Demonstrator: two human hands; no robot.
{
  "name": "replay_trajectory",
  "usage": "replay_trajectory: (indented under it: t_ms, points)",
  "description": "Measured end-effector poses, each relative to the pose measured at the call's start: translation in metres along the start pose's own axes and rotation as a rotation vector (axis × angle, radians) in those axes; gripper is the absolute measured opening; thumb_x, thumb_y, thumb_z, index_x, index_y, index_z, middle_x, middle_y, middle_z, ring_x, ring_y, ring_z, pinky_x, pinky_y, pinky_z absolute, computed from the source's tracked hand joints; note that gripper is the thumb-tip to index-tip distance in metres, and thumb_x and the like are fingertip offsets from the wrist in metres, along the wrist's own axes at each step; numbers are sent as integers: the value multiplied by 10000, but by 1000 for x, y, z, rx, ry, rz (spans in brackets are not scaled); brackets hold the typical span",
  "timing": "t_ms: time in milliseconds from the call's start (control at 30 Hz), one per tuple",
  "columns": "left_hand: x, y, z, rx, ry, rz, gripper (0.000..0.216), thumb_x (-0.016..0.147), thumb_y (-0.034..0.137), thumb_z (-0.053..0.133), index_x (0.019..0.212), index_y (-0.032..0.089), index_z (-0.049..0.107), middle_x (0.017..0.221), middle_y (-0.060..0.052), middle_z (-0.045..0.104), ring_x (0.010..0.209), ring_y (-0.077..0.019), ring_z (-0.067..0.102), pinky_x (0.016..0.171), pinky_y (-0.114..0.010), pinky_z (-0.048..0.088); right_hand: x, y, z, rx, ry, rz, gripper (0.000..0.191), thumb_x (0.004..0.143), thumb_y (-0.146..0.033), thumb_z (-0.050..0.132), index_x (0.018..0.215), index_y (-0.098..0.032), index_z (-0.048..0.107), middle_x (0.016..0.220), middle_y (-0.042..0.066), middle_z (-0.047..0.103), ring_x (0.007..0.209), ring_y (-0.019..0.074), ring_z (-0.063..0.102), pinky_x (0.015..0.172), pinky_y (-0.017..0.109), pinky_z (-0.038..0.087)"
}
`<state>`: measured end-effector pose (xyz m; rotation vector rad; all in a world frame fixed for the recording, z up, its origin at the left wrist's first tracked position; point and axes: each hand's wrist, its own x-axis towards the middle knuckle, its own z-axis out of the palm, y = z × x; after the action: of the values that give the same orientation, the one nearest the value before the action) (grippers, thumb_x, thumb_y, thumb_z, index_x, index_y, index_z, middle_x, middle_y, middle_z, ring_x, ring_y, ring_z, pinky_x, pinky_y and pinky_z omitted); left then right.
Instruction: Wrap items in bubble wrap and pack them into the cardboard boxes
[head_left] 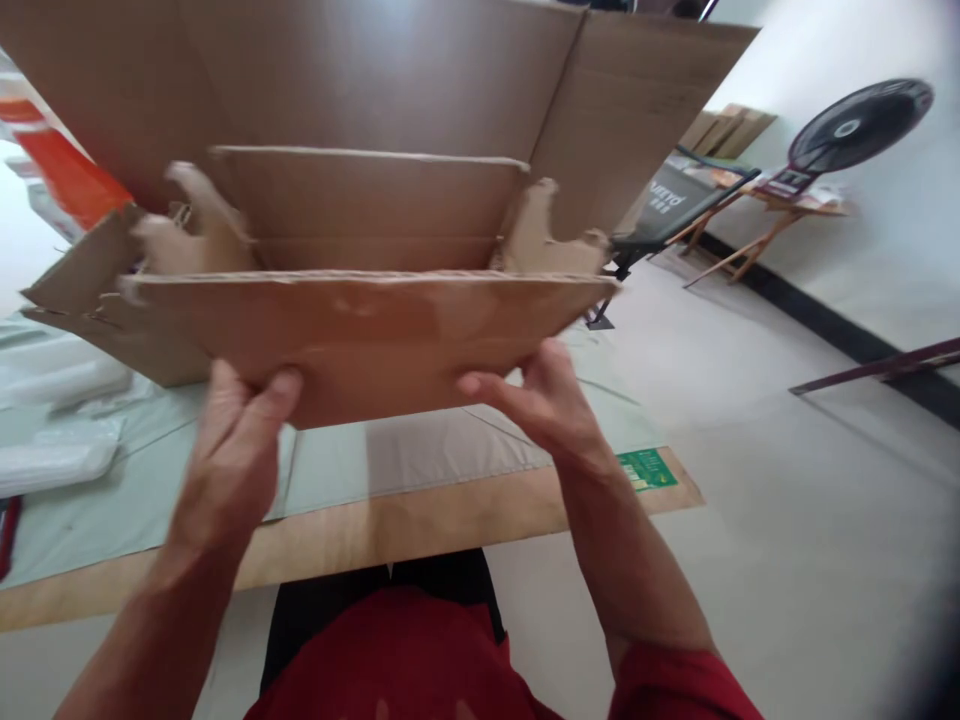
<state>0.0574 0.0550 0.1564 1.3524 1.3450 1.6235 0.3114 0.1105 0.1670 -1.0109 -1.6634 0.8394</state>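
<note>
The left hand [244,435] and right hand [544,400] grip a brown cardboard box [382,340] along its lower front; it looks part-folded, its notched end tabs [534,235] untucked.

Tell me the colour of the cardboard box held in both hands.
The cardboard box is brown; the head view, the only one, shows it best.

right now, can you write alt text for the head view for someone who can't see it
A person's left hand and right hand hold an open cardboard box over a table with pale green cloth. A larger cardboard sheet rises behind; white packets lie at left, a fan stands at right.
</note>
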Motion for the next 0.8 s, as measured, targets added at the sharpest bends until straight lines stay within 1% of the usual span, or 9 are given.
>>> replay_trajectory:
  t_ms: [67, 100, 167, 267, 367, 500, 600, 733, 800]
  points:
    - [-2, -1, -11, -1, 56, 6, 434, 1008, 510, 639, 1349, 241, 629, 1386, -31, 696, 1419, -293, 565, 1320, -498, 344, 8, -1, 11, 31, -59, -25, 550, 732, -703, 863, 987, -227, 761, 1069, 76, 804, 1077, 311, 745, 959, 474, 634]
    - [-2, -4, -10, -18, 45, 10, 445, 1005, 511, 641, 1370, 258, 619, 1415, -24, 680, 1429, -290, 555, 1317, -496, 348, 9, 1, 11, 21, -45, -30, 535, 738, -697, 863, 975, -228, 763, 1064, 72, 807, 1076, 310, 746, 971, 476, 627]
    - [-1, -15, 3, -69, -42, 22, 511, 987, 524, 658, 1427, 276, 579, 1451, -37, 656, 1428, -294, 557, 1283, -502, 398, 5, 11, 0, -24, 26, -12, 499, 742, -669, 875, 956, -230, 773, 1033, 67, 818, 1057, 313, 752, 967, 482, 622]
    - [-5, -44, 35, -133, -189, 47, 609, 960, 530, 674, 1484, 260, 519, 1476, -91, 634, 1411, -314, 571, 1229, -520, 451, -16, 34, -25, -70, 107, 61, 489, 730, -617, 900, 995, -223, 782, 1038, 75, 828, 1049, 327, 757, 928, 484, 629]
    - [-18, -76, 52, -134, -224, -8, 663, 914, 519, 718, 1478, 242, 507, 1436, -118, 657, 1339, -325, 621, 1168, -533, 500, -46, 59, -32, -93, 119, 149, 539, 720, -589, 908, 1081, -214, 770, 1120, 95, 823, 1108, 342, 747, 990, 506, 611]
    - [-36, -104, 47, -101, -191, -140, 646, 845, 506, 779, 1379, 202, 584, 1321, -121, 709, 1273, -339, 658, 1118, -523, 538, -84, 90, -24, -80, 55, 289, 607, 748, -606, 877, 1205, -230, 742, 1217, 117, 797, 1207, 359, 717, 1119, 553, 540]
    - [-43, -115, 38, -69, -151, -232, 605, 800, 513, 813, 1280, 181, 653, 1177, -114, 747, 1231, -356, 675, 1134, -533, 524, -101, 108, -29, -112, 26, 363, 718, 696, -638, 898, 1268, -242, 722, 1255, 139, 771, 1294, 399, 670, 1185, 618, 472]
    - [-49, -129, 29, 5, -141, -272, 588, 796, 529, 816, 1265, 203, 680, 1141, -98, 751, 1209, -360, 679, 1151, -533, 511, -92, 118, -51, -135, -12, 259, 1018, 550, -656, 971, 1424, -259, 630, 1471, 158, 647, 1494, 418, 503, 1294, 619, 343]
    - [-52, -142, 24, 35, -147, -295, 583, 805, 527, 809, 1276, 209, 676, 1163, -97, 748, 1206, -361, 680, 1123, -522, 533, -78, 119, -60, -116, -34, 197, 1141, 473, -685, 986, 1458, -256, 602, 1511, 147, 614, 1522, 410, 468, 1305, 574, 350]
